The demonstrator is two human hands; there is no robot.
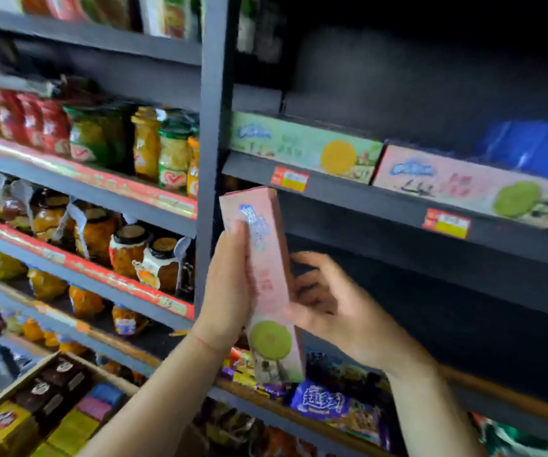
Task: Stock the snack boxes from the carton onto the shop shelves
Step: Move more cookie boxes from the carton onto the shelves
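A long pink snack box (266,275) with a green biscuit picture stands on end in front of the dark shelving. My left hand (224,285) grips its left side, fingers wrapped onto the front. My right hand (327,301) holds the box's right edge, fingers curled behind it. On the shelf (381,201) above lie a green box (302,146) and a matching pink box (463,183), both flat along the front edge. The cardboard carton (12,387) sits at the lower left with several small boxes inside.
Left of the grey upright (211,133), shelves carry jars of preserved fruit and snack bags. Blue packets (536,150) lie behind the pink box. The shelf bay behind my hands is dark. Purple and yellow packets (325,400) fill the lower shelf.
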